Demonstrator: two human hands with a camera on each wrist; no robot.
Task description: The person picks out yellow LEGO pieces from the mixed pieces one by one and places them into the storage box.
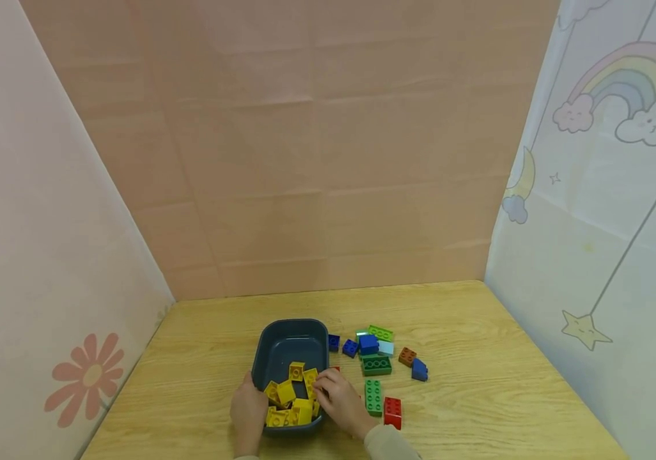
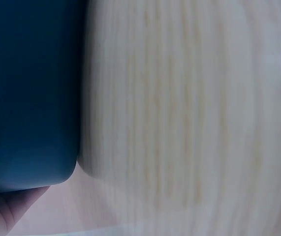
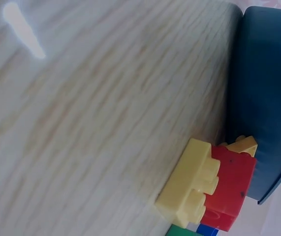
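Observation:
A dark blue tub [image 1: 293, 327] with several yellow toy bricks [image 1: 286, 391] in its near part sits on the table. My left hand [image 1: 249, 407] grips the tub's left side near the front; in the left wrist view a bit of this hand [image 2: 2, 216] shows by the tub's wall [image 2: 29, 98]. Over the right rim, my right hand [image 1: 339, 399] has bent fingers among the yellow bricks; whether they pinch one is hidden. The right wrist view shows a yellow brick [image 3: 187, 184] and a red brick [image 3: 231, 184] on the table close beside the tub.
Right of the tub lie loose bricks: a green one [image 1: 373, 397], a red one [image 1: 392, 412], a dark green one [image 1: 376, 365], a brown one [image 1: 407, 356] and several blue ones [image 1: 369, 345]. Cloth walls [image 1: 316, 160] stand behind and at both sides of the wooden table [image 1: 477, 396].

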